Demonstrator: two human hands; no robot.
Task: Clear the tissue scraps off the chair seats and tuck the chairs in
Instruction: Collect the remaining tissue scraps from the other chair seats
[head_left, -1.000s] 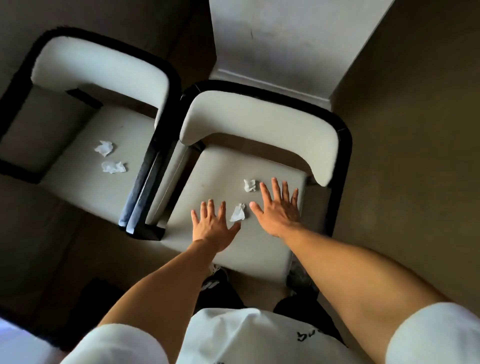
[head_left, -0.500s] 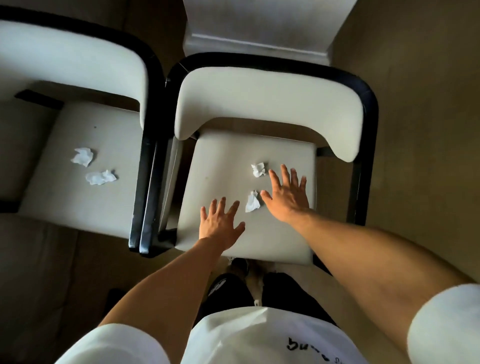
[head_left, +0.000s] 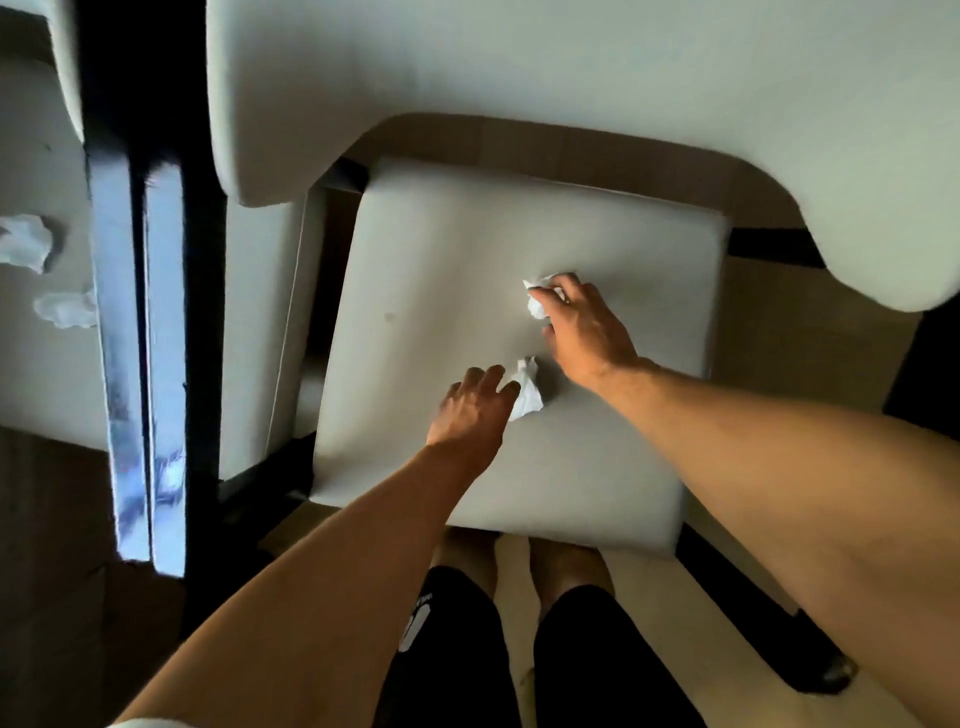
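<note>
A white upholstered chair with a black frame fills the view; its seat (head_left: 457, 270) lies below me. Two crumpled tissue scraps rest on it. My right hand (head_left: 584, 332) has its fingers closed around the far scrap (head_left: 537, 306). My left hand (head_left: 475, 402) touches the near scrap (head_left: 527, 392) with its fingertips pinching its left edge. A second chair's seat (head_left: 31, 374) at the left edge carries two more tissue scraps, one (head_left: 23, 244) above the other (head_left: 65, 307).
The padded backrest (head_left: 519, 67) of the near chair curves over the top of the view. Black frame legs (head_left: 145, 364) of the two chairs stand side by side at left. My legs and feet (head_left: 519, 597) are under the seat's front edge, on a tan floor.
I have leaned in much closer to the right chair. Both hands went from flat and spread on the seat to closing on the two scraps.
</note>
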